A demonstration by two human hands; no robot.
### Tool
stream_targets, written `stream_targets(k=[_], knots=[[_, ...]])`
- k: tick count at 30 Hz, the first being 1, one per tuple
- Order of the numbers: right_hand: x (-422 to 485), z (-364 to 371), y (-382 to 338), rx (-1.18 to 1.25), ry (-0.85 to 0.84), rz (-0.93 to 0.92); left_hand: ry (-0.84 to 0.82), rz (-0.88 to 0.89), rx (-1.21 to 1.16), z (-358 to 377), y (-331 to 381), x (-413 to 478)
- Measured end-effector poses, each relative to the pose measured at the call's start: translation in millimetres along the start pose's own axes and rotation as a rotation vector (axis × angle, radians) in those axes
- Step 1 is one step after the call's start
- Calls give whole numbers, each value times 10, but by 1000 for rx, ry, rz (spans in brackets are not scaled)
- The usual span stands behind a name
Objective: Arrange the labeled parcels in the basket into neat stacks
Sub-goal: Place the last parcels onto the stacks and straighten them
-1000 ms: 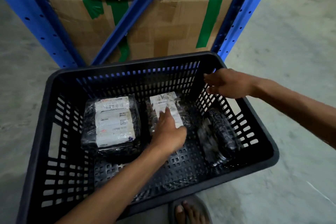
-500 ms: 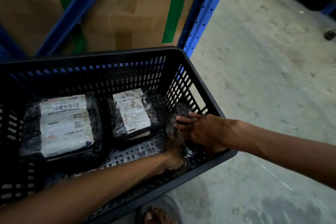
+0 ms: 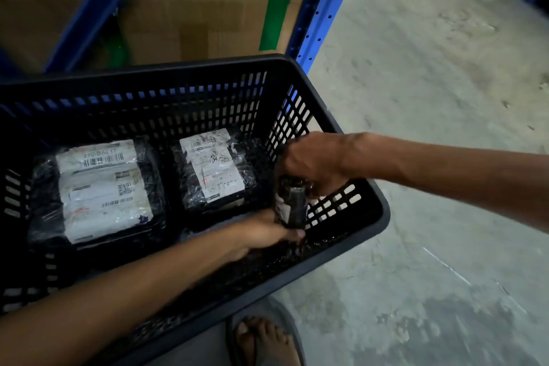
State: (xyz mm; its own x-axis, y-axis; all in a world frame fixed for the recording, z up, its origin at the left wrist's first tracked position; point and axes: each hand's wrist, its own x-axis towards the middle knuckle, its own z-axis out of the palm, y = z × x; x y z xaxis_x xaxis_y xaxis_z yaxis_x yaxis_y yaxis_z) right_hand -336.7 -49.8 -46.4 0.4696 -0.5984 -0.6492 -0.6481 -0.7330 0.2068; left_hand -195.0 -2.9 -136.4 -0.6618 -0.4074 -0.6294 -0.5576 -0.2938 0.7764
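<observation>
Parcel (image 3: pixel 292 205) now upended, lifted between both hands.

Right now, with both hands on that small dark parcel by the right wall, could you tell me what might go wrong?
The small parcel stands on edge between the left hand and right hand; its glossy wrap could slip. Swinging it leftward might knock the middle parcel askew. Fingers could catch the basket wall slots.

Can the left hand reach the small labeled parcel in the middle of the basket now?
Probably yes, once it lets go: the left hand grips the dark parcel together with the right hand; the small labeled parcel lies uncovered just beside it.
</observation>
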Motion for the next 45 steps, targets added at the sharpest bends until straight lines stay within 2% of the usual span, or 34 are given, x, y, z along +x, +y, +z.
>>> stream_targets(k=[2,4,7,11,12,14,18,20,22,30,36,41,43,45], knots=[[-133,-210,154,362,-14,36,-33,-20,38,-294,0,-266],[-289,-293,287,767,34,54,-54,-18,-26,-604,23,-589],[-386,-339,408,1294,159,75,15,92,-416,-1019,17,-992],[-137,-269,465,1980,157,26,133,176,-1042,-1282,-98,-1327],[-43,-263,441,2084,181,71,175,222,-1111,-1283,-107,-1355],[151,-243,365,2208,233,195,333,290,-1087,-1221,-68,-1315],[485,-200,125,2191,385,376,782,179,-555,-1011,98,-967],[595,-133,3,2174,447,395,907,85,-395,-957,66,-770],[684,-24,-85,2206,470,398,970,23,-341,-930,-10,-638],[1017,180,-65,2170,478,406,972,-11,-385,-915,-187,-376],[1152,216,-128,2036,570,487,857,-124,-208,-914,-231,-303],[1046,147,-132,2001,585,470,719,-83,-421,-985,-162,-454],[860,28,-133,1934,589,504,671,-65,-543,-994,-86,-620],[545,-46,-105,1894,629,500,664,-58,-567,-921,-56,-905]])
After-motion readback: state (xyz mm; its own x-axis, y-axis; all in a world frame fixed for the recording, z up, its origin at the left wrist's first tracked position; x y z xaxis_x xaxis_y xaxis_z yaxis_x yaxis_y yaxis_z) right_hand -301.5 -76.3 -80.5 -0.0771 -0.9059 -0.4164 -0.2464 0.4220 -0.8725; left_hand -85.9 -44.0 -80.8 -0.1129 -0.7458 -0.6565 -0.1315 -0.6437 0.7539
